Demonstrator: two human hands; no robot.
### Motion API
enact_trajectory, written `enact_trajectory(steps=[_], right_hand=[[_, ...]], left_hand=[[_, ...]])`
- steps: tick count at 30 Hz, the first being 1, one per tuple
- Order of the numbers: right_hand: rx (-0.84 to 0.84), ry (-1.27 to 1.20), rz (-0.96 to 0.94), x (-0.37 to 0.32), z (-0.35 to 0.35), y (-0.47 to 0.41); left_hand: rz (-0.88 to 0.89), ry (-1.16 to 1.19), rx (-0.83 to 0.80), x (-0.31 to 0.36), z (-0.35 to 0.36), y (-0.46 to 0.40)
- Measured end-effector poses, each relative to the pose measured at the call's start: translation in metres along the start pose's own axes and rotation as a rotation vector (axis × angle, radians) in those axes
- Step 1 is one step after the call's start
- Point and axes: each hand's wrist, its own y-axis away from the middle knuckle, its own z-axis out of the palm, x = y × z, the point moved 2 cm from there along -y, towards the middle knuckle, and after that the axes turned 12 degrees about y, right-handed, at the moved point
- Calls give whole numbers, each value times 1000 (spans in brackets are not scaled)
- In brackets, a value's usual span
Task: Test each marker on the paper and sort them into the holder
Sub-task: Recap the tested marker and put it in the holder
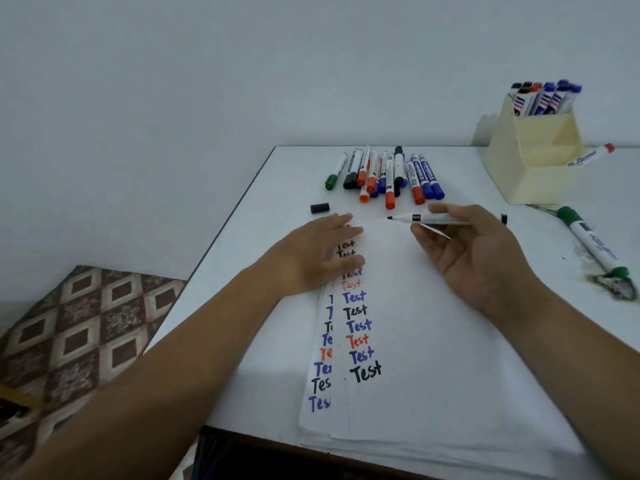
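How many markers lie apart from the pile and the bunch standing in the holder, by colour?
Red-capped white marker by the cream paper holder: 1
Green-capped white marker, table's right: 1
Uncapped black marker in the right hand: 1
Total: 3

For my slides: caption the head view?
Right hand holds uncapped black marker; left hand flat on paper.

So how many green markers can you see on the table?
2. One capped green marker lies at the left end of the marker pile; a larger green marker lies at the table's right edge, below the holder. Others may be hidden.
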Motion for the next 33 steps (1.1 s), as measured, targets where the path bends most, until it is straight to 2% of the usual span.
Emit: enact_trajectory(steps=[2, 4, 7, 10, 12, 14, 18, 23, 26, 33], right_hand=[[9, 17, -5, 2, -1, -2], [9, 49, -33, 4, 0, -4], [-12, 104, -77, 5, -1, -5], [-53, 177, -89, 6, -1, -3], [-52, 169, -73, 6, -1, -3], [-57, 180, -59, 6, -1, -2], [-59, 257, -81, 9, 0, -4], [-60, 327, -101, 10, 2, -2], [-69, 365, -103, 10, 2, -2], [-90, 464, -113, 12, 2, -1]], left_hand=[[39, 73, 196, -4, -2, 0], [36, 44, 388, -11, -7, -4], [-87, 25, 564, -20, -17, -14], [-197, -71, 487, -27, -20, -27], [-211, -179, 409, -27, -19, -30], [-196, -227, 406, -27, -19, -30], [-193, -125, 450, -27, -20, -28], [-69, 77, 450, -20, -21, -22], [-8, 135, 442, -12, -21, -16], [13, 163, 396, -5, -19, -12]])
